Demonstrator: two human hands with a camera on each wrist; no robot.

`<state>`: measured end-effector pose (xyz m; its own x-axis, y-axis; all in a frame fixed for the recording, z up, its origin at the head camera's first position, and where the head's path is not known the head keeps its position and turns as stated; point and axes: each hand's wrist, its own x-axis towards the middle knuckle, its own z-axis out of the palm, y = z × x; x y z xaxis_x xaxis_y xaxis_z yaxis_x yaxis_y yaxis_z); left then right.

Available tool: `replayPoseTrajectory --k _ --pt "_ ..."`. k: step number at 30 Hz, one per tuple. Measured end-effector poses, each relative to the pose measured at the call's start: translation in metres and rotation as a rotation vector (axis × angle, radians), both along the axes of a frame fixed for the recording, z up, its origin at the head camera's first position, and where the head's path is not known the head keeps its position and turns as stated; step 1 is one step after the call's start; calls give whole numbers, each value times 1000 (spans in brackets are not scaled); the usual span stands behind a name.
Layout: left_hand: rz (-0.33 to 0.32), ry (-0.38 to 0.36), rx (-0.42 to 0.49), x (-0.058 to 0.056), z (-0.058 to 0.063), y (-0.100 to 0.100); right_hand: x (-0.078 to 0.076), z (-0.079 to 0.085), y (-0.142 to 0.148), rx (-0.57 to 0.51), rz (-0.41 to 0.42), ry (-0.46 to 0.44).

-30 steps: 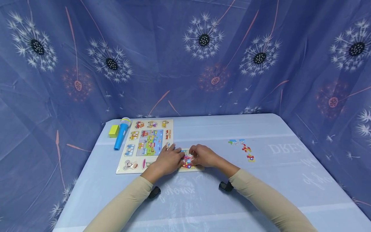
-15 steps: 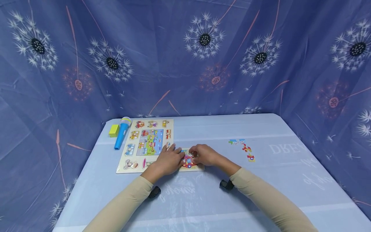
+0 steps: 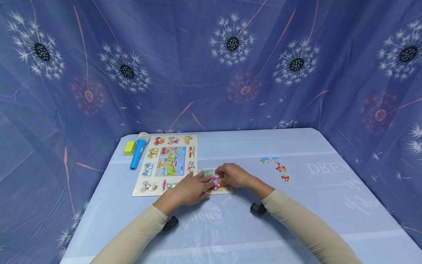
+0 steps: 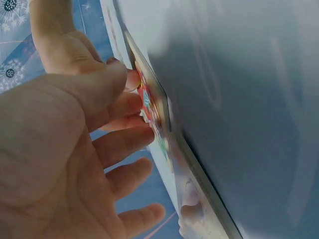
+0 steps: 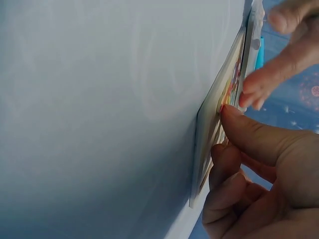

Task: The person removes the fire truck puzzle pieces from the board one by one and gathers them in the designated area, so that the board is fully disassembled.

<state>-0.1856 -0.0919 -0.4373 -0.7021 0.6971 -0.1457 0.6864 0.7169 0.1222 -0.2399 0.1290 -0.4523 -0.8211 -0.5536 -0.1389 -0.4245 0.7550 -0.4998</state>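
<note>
A small wooden jigsaw board (image 3: pixel 226 191) with a red vehicle picture (image 3: pixel 217 186) lies between both hands. My left hand (image 3: pixel 192 188) reaches over its left side, fingertips on or close to the picture. In the left wrist view the left fingers (image 4: pixel 124 144) are spread and fairly relaxed. My right hand (image 3: pixel 234 175) is over the board's right side with thumb and forefinger bent together. The right wrist view shows the thumb (image 5: pixel 249 132) at the edge of a puzzle piece (image 5: pixel 224 99) on the board, the other fingers curled; most of that piece is hidden.
A large peg puzzle board (image 3: pixel 139 187) with vehicle pieces lies left of the small one. Beyond it are a blue toy microphone (image 3: pixel 136 154) and a yellow block (image 3: pixel 130 148). Several loose jigsaw pieces (image 3: pixel 285 179) lie to the right on the table (image 3: pixel 316 205).
My left hand has shifted slightly nearer and lower, uncovering more of the large board's edge and the small board's top left. The right hand has stayed almost in place at the picture.
</note>
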Motion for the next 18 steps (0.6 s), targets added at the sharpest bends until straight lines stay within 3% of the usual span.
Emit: replayPoseTrajectory --k 5,18 --pt "-17 -53 -38 4 4 0 -1 1 3 3 19 4" --pt "-9 -61 -68 3 1 1 -3 2 7 8 96 63"
